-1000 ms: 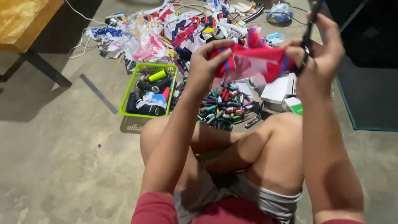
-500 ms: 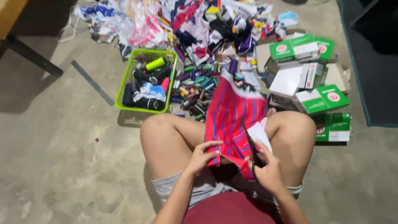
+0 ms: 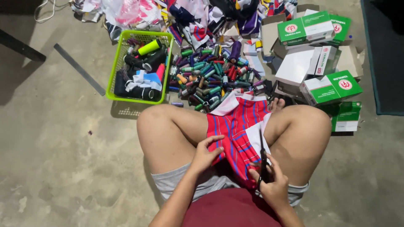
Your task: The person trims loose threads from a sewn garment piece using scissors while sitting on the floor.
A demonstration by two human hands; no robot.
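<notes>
A person sits cross-legged on a concrete floor (image 3: 54, 147), a red striped cloth (image 3: 235, 130) spread across the lap between the knees. The right hand (image 3: 271, 187) is closed around the handles of black scissors (image 3: 262, 162), blades pointing away from the body along the cloth's white edge; how far the blades are parted cannot be told. The left hand (image 3: 206, 154) lies on the cloth's near left side, fingers curled and pinching the fabric.

A clean cut here likely depends on the left hand pulling the cloth taut while the blades follow the edge, well clear of the thigh beneath.

Both forearms reach forward from the body, elbows tucked, wrists low over the lap. Beyond the knees lie thread spools (image 3: 210, 80), a green basket (image 3: 112, 80) and green-and-white boxes (image 3: 332, 86).
</notes>
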